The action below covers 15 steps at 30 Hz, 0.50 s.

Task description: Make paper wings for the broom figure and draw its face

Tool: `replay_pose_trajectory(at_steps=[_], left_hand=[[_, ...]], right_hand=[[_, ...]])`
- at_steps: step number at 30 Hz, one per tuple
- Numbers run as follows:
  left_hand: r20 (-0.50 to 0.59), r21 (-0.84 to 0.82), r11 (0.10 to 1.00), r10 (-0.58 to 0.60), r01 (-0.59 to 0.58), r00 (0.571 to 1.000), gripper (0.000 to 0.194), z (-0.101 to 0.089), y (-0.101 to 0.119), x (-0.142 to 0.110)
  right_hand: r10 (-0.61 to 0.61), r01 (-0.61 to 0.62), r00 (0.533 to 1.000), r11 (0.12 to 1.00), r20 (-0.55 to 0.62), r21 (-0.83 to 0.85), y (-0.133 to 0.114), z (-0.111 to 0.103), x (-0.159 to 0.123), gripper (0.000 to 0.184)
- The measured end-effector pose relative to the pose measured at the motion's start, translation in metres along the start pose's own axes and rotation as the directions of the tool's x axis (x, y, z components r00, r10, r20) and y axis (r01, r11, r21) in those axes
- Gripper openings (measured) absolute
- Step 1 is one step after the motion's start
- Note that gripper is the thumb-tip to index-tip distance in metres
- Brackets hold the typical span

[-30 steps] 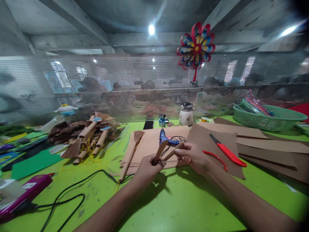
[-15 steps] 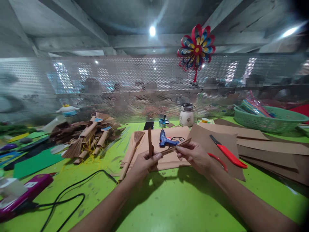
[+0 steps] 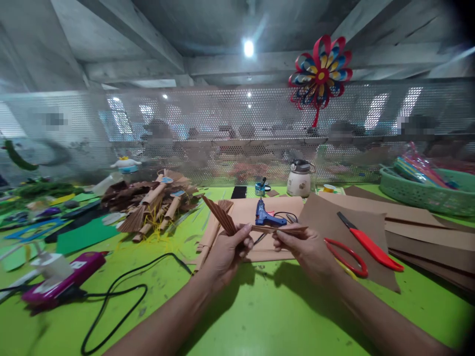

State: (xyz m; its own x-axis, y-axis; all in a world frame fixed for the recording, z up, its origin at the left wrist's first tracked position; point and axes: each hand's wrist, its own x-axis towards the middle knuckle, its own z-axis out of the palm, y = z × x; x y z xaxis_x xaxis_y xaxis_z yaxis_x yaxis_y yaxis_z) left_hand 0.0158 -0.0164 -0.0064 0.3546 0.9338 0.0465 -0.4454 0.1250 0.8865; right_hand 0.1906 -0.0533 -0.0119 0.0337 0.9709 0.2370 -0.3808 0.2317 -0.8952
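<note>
The left hand (image 3: 228, 252) and right hand (image 3: 306, 247) are bare, with slim fingers (image 3: 240, 233). Both forearms (image 3: 180, 304) are uncovered too, narrowing smoothly toward the wrists (image 3: 210, 275).

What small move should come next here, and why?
Perhaps the right hand should ease in toward the left hand and gather the paper: the pleats splay out above the left grip, while the right pinches a strip stretched between both hands.

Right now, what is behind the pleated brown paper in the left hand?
Behind the pleated brown paper, a fan-ended paper roll is partly visible on brown sheets; its neck is covered.
</note>
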Motion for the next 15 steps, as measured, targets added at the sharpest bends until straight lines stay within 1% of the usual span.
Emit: replay_pose_trajectory(at_steps=[3, 7, 11, 15], left_hand=[[-0.006, 0.048, 0.999, -0.009, 0.009, 1.000, 0.022, 0.004, -0.002, -0.003], [-0.057, 0.094, 0.995, -0.029, 0.034, 0.998, 0.021, 0.002, -0.003, -0.002], [-0.107, 0.120, 0.992, -0.015, 0.028, 0.994, 0.019, -0.004, 0.000, 0.002], [-0.124, 0.138, 0.990, 0.026, -0.009, 0.992, 0.022, -0.009, 0.002, 0.006]], right_hand=[[0.018, -0.018, 1.000, 1.000, -0.004, 0.015, 0.004, 0.002, -0.001, 0.012], [0.045, -0.045, 0.999, 0.999, -0.002, -0.022, 0.002, -0.001, -0.002, 0.015], [0.076, -0.079, 0.997, 0.990, -0.029, -0.117, -0.002, -0.007, 0.000, 0.019], [0.147, -0.146, 0.989, 0.960, -0.017, -0.241, -0.001, -0.008, 0.000, 0.025]])
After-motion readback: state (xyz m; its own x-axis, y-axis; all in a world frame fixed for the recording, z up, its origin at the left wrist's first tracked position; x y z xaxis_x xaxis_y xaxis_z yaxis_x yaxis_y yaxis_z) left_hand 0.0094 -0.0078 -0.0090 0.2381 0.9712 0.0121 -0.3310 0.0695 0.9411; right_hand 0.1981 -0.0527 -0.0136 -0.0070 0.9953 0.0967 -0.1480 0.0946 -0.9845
